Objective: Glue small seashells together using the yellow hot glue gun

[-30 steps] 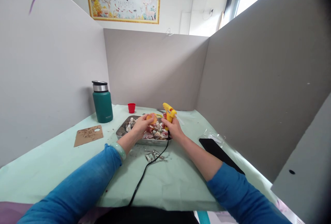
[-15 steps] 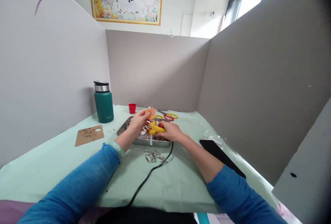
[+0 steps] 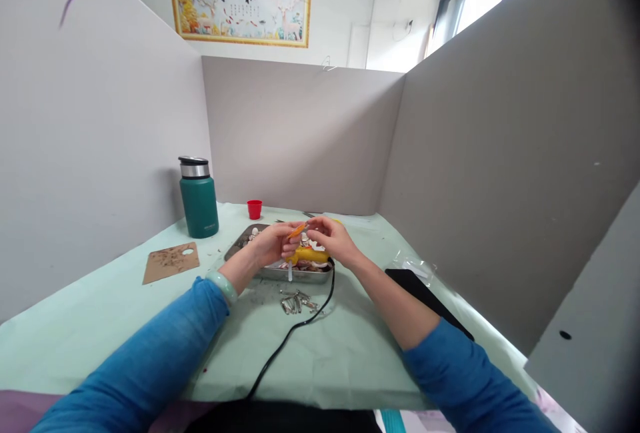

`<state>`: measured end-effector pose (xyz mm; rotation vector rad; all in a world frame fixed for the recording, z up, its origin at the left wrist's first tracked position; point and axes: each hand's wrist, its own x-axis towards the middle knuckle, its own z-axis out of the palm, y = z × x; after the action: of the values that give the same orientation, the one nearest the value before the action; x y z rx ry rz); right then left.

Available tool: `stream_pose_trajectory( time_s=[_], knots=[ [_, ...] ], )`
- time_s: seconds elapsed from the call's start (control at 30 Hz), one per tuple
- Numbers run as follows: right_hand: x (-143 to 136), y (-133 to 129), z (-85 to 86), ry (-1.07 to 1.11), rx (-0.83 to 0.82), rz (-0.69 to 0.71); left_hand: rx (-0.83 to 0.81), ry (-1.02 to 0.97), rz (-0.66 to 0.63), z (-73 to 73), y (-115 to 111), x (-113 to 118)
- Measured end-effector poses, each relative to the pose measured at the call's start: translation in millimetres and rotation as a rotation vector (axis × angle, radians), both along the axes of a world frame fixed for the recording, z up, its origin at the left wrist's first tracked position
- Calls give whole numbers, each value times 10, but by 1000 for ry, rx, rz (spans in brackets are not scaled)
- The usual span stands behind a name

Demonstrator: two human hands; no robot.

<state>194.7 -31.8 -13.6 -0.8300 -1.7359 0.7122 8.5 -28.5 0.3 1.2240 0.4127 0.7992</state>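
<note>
My left hand (image 3: 277, 244) is closed in a pinch on a thin orange piece (image 3: 297, 231), held tilted above the metal tray (image 3: 295, 276). Close to the right edge of that piece is my right hand (image 3: 331, 238), thumb and forefinger curved and a little apart; whether the fingertips touch the piece is hard to see. Below both hands a yellow hot glue gun (image 3: 313, 256) rests across the tray, a white-tipped nozzle pointing down over the front rim. Its black cord (image 3: 293, 333) runs toward me. Small white and brown pieces in the tray are partly hidden.
Several metal safety pins (image 3: 297, 302) lie before the tray. A green bottle (image 3: 198, 198), a brown card (image 3: 171, 262) and a red cup (image 3: 255, 210) are left and behind. To the right are a black strip (image 3: 427, 301) and a clear plastic bag (image 3: 415, 266). Grey partitions (image 3: 305, 133) surround the table.
My right hand has let go of the glue gun, now lying on the tray, and has moved up to the orange piece. My left hand has turned the piece nearly edge-on.
</note>
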Motion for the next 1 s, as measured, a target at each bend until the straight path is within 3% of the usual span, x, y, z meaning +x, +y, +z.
stream_pose_trajectory(
  time_s=[0.13,0.37,0.47,0.67,1.0],
  knots=[
    [-61,-28,5,127,-73,161,-76,24,-68,23,-39,3],
    [-101,-93,8,187,-103,203,-123,56,-86,23,-37,0],
    [-95,-94,7,232,-141,191,-47,85,3,5,2,17],
    [-41,-6,-51,302,-216,80,59,54,377,-1,102,-7],
    [-42,-3,-43,272,-227,20,152,75,418,-61,83,18]
  ],
)
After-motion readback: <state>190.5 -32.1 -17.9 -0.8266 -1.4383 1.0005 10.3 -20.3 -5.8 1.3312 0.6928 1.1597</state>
